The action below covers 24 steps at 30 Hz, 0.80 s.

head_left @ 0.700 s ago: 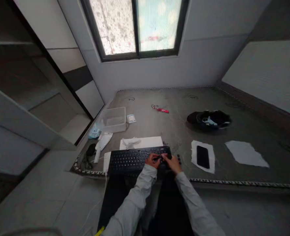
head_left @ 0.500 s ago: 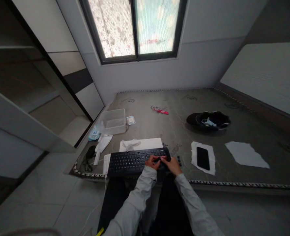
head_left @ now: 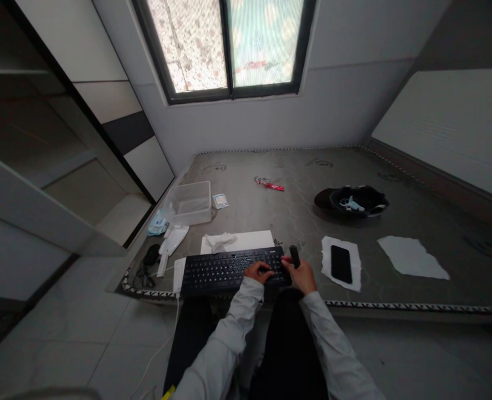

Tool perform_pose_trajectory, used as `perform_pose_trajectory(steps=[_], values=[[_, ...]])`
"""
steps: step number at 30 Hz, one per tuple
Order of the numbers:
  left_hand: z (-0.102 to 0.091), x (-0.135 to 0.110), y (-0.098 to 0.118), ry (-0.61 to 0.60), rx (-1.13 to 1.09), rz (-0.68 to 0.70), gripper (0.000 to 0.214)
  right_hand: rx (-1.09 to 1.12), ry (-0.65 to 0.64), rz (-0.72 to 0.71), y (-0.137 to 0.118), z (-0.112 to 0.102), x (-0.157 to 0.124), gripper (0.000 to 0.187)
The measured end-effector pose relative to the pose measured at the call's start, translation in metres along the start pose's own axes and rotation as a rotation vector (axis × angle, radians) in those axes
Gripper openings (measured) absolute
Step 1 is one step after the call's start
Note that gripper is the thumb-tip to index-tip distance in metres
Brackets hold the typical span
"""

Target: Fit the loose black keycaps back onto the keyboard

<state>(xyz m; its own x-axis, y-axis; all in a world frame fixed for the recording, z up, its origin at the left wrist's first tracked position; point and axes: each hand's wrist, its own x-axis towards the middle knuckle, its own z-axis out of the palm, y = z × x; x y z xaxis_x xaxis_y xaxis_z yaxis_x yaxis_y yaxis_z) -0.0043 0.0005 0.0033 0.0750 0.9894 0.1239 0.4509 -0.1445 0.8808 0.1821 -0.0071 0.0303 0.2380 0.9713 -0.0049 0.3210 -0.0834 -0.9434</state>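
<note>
A black keyboard lies at the front edge of the bed-like surface, partly over my lap. My left hand rests on its right part, thumb and forefinger curved with a gap between them and no held thing visible. Just off the keyboard's right end, my right hand is closed around a short black stick-like tool, whose upper end sticks up above the fingers. Its exact kind is not clear. The right fingertips are close to the keyboard's right edge.
Behind the keyboard lies a white sheet with a crumpled tissue. A clear plastic box and a mouse are at left. To the right are a phone on paper, another paper and a black cap.
My hands, close together over the keyboard before, have moved apart. The right hand has shifted right, and the black tool now stands upright in it. The left hand stays on the keys.
</note>
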Motion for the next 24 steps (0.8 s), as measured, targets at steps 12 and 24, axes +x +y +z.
perform_pose_trajectory(steps=[12, 24], values=[[0.005, 0.000, -0.008, 0.027, 0.053, 0.039, 0.014, -0.480, 0.040, 0.367, 0.109, -0.081, 0.006, 0.019], [0.003, 0.000, -0.003, 0.025, 0.100, 0.050, 0.015, -0.595, 0.090, 0.452, 0.146, -0.050, 0.005, 0.024]])
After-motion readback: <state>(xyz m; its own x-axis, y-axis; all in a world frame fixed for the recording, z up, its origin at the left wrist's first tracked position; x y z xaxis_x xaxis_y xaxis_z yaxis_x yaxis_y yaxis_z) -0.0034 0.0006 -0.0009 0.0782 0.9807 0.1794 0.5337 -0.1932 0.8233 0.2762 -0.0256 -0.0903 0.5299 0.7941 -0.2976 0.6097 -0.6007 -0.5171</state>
